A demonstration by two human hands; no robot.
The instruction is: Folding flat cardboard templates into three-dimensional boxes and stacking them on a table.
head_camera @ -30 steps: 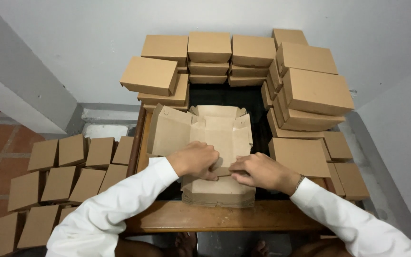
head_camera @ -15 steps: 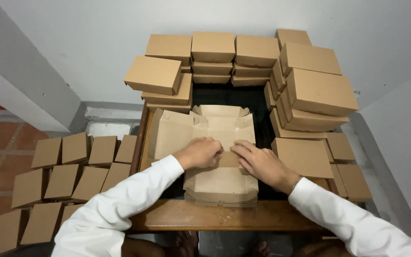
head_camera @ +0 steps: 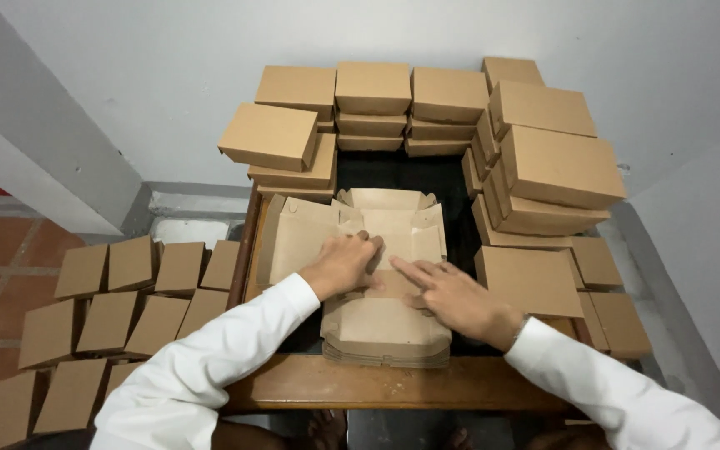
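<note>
Left fingers (head_camera: 363, 250) are curled, knuckles up, pressing on the middle of an unfolded cardboard blank (head_camera: 377, 229); whether they pinch a flap underneath I cannot tell. Right fingers (head_camera: 410, 271) lie spread and flat, fingertips on the same panel, gripping nothing. The left hand (head_camera: 342, 265) sits at about 10 o'clock from the right hand (head_camera: 456, 298), the two nearly touching.

Half a second ago both hands met over the crease at the middle of the blank; now the left has slid slightly up toward 12 o'clock and the right has flattened out, fingers pointing toward 10 o'clock. By my reading, the panel is being pressed down along its fold, so this blank seems only partly shaped: its side flaps stand half raised at 11 and 1 o'clock.

The blank lies on top of a stack of flat blanks (head_camera: 385, 342) at the near middle of the desk (head_camera: 360, 385). From there outward, finished boxes (head_camera: 556, 162) are piled at 1 to 3 o'clock, more of them in a back row (head_camera: 372, 87) at 12 o'clock against the wall, and one tilted box (head_camera: 270, 135) at 11 o'clock. On the floor at 8 to 9 o'clock, rows of floor boxes (head_camera: 118, 300) stand side by side. White sleeves (head_camera: 210, 367) cover both arms.
</note>
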